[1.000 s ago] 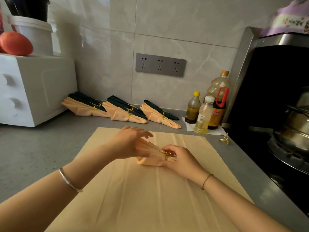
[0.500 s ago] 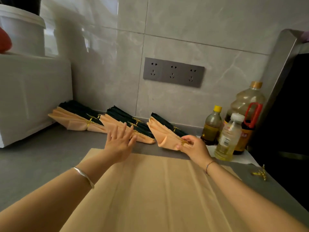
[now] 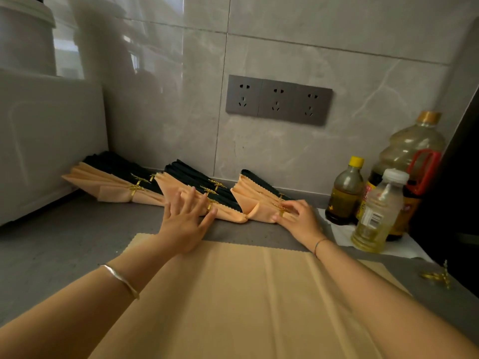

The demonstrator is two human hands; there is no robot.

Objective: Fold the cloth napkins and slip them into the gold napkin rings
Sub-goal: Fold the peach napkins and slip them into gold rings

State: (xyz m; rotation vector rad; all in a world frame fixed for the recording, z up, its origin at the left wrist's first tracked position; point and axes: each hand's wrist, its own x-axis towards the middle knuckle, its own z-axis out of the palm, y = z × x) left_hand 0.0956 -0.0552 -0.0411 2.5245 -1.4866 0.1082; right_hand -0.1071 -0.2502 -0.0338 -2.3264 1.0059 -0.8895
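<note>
Folded napkins, pleated peach and dark green cloth cinched by gold rings, line the surface's back edge. The left hand lies flat, fingers spread, against the middle bundle. The right hand pinches the right bundle at its ring. Oil bottles stand beside it, labels unreadable.

A home kitchen. Glossy grey wall tiles back a grey stone countertop. Amber cooking-oil bottles stand beside a triple grey wall socket.

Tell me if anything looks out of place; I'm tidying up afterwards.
One thing: loose gold napkin rings lie on the grey countertop at the right, apart from the ringed peach napkins along the wall.
</note>
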